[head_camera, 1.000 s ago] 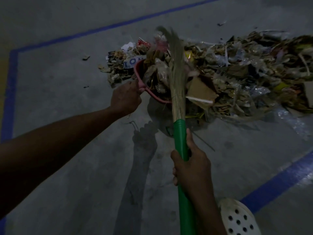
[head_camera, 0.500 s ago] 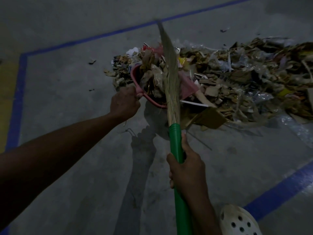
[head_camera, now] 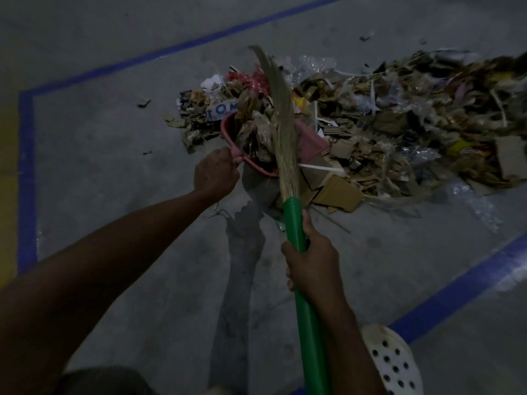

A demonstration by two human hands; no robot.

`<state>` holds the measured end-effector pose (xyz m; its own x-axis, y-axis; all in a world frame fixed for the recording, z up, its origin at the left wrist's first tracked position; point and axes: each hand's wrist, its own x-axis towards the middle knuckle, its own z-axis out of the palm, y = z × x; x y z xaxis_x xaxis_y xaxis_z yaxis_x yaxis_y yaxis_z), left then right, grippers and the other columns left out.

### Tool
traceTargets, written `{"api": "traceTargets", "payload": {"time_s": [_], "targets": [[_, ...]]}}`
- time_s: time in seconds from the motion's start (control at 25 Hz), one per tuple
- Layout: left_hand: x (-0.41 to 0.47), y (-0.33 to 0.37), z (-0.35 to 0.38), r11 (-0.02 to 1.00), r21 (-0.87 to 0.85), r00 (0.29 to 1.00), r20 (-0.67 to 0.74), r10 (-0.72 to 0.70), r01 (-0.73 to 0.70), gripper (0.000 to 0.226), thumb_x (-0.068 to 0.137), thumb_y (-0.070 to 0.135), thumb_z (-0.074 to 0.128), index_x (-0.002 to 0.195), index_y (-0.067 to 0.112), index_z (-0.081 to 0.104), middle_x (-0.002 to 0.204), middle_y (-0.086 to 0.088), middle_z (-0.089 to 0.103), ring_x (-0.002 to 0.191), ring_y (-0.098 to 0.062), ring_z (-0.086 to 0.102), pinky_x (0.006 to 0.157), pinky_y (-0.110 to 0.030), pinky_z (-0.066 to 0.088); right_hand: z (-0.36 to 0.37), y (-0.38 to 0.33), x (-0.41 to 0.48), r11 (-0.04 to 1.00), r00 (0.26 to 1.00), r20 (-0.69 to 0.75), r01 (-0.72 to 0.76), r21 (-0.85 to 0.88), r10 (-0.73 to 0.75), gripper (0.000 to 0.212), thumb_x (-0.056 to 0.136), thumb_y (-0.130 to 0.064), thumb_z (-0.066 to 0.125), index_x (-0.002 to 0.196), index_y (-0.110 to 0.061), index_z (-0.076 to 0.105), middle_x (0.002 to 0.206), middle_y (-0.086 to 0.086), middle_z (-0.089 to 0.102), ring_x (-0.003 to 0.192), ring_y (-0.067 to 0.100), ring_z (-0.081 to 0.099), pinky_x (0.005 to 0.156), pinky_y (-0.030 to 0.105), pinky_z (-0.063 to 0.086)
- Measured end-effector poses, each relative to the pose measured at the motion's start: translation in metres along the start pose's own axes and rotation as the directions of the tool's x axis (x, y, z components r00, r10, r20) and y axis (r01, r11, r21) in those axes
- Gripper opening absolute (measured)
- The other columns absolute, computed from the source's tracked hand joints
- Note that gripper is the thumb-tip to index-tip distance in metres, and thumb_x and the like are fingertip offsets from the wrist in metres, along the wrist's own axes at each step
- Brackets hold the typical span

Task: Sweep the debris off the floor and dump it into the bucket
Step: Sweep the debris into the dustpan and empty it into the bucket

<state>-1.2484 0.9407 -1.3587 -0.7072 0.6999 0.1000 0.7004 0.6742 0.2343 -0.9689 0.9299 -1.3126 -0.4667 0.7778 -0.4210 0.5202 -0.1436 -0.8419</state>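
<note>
**A:** Where is the debris?

**B:** Most of it is a long debris pile (head_camera: 413, 129) on the grey floor (head_camera: 114, 172), starting at the pink dustpan (head_camera: 310, 141) and spreading out to its right. More paper and cardboard scraps are heaped inside the dustpan.

**A:** Who holds the dustpan?

**B:** The left hand (head_camera: 215, 173) does, with its fingers curled round the handle at the dustpan's near-left edge.

**A:** And the broom?

**B:** The right hand (head_camera: 310, 262) is wrapped tight round the green broom (head_camera: 302, 280), nearer the person than the dustpan. The straw bristles (head_camera: 282, 132) lie across the dustpan's load, and their tips reach past its far rim.

**A:** Anything else?

**B:** A flat cardboard piece (head_camera: 339, 195) lies just to the dustpan's near right. A blue line (head_camera: 27, 166) runs well to its left. A white perforated shoe (head_camera: 390, 363) sits far nearer than the dustpan, to the right.
</note>
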Motion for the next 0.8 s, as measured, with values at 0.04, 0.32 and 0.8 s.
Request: {"api": "traceTargets", "payload": {"time_s": [0.04,0.32,0.8], "targets": [[0.005,0.006,-0.005,1.000,-0.017,1.000,0.009,0.004,-0.003,0.029,0.100,0.040,0.048,0.105,0.013,0.057,0.095,-0.010,0.059,0.083,-0.029,0.057,0.065,-0.035,0.042,-0.005,-0.008,0.005,1.000,1.000,0.001,-0.010,-0.003,0.010,0.080,0.093,-0.019,0.065,0.156,-0.045,0.022,0.077,0.011,0.067,0.039,0.012,0.058,0.039,0.028,0.049],[0.029,0.057,-0.132,0.993,-0.113,0.994,0.110,-0.019,0.031,0.034,0.097,0.032,0.051,0.123,0.009,0.055,0.110,-0.016,0.063,0.092,-0.036,0.061,0.065,-0.036,0.044,-0.077,-0.140,-0.025,0.993,0.994,0.043,-0.096,-0.069,0.099,0.057,0.092,-0.021,0.066,0.146,-0.028,0.049,0.078,0.013,0.067,0.047,0.019,0.062,0.042,0.032,0.051],[-0.018,0.221,-0.567,0.947,-0.194,0.954,0.212,-0.214,0.255,0.035,0.099,0.031,0.049,0.122,0.007,0.058,0.118,-0.015,0.063,0.109,-0.034,0.059,0.087,-0.041,0.048,-0.292,-0.480,-0.251,0.931,0.995,0.080,-0.022,-0.366,0.055,0.076,0.095,-0.020,0.065,0.160,-0.025,0.025,0.106,0.015,0.067,0.085,0.032,0.067,0.070,0.036,0.053]]}}
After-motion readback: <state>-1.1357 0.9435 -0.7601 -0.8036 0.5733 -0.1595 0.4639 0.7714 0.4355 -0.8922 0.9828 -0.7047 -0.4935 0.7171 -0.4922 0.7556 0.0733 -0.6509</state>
